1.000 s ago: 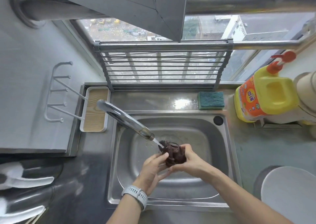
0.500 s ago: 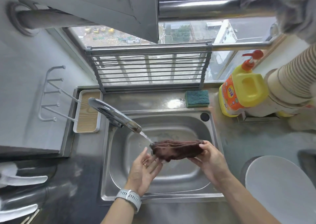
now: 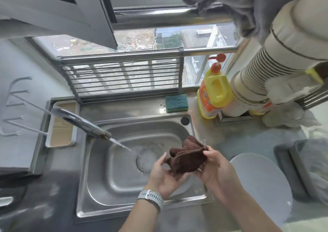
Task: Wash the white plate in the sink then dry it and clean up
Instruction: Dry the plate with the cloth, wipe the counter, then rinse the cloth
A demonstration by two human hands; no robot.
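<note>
A dark brown cloth (image 3: 188, 157) is bunched between both hands above the right part of the steel sink (image 3: 113, 178). My left hand (image 3: 164, 175) cups it from below. My right hand (image 3: 215, 169) grips its right side. The tap (image 3: 83, 123) runs, and its stream falls on the drain, left of the cloth. The white plate (image 3: 262, 187) lies on the counter right of the sink, away from both hands.
A green sponge (image 3: 176, 103) lies behind the sink. Beside it stand a yellow soap bottle (image 3: 213, 93) and a stack of paper cups (image 3: 266, 63). At the left are a small tray (image 3: 62, 125) and a wall rack (image 3: 16, 106). A bin (image 3: 310, 169) is at far right.
The cloth went from a ball under the stream to stretched out, then bunched again. Both hands carried it right, out of the running water. The view shifted right.
</note>
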